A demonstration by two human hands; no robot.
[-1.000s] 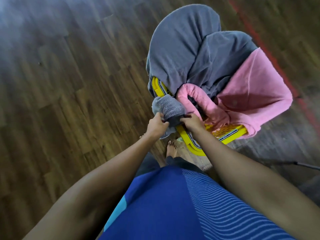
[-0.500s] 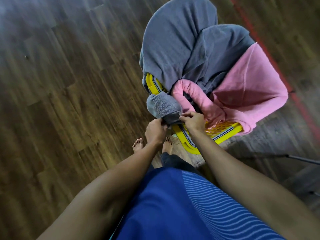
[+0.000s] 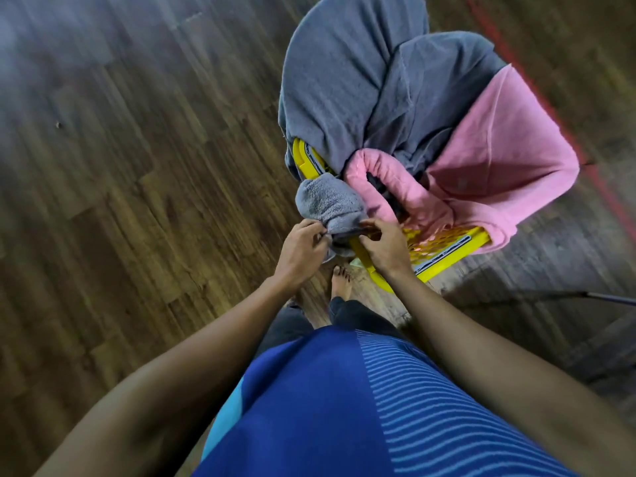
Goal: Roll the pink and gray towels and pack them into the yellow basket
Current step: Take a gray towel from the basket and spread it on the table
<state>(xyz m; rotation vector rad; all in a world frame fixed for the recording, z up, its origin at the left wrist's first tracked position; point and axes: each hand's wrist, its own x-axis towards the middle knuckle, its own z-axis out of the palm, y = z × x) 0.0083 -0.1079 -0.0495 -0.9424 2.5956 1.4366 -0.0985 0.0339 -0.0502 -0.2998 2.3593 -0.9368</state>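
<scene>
The yellow basket [image 3: 444, 256] stands on the wood floor in front of me, mostly covered by draped cloth. Large gray towels [image 3: 347, 80] hang over its far and left sides, and a pink towel [image 3: 499, 149] hangs over the right side, with a rolled pink edge [image 3: 385, 173] at the rim. A small gray towel [image 3: 327, 201], partly bunched, sits at the near left corner of the basket. My left hand [image 3: 303, 246] pinches its lower end from the left. My right hand [image 3: 385, 246] pinches the same end from the right, over the basket rim.
Dark wood plank floor [image 3: 137, 201] spreads to the left. A red line [image 3: 599, 180] runs along the floor past the basket on the right. A thin dark rod [image 3: 605, 297] lies on the floor at the right. My bare foot [image 3: 340, 280] stands just below the basket.
The view has shifted slightly. Both hands stay on the small gray towel's end, which has bunched a little more at the basket corner.
</scene>
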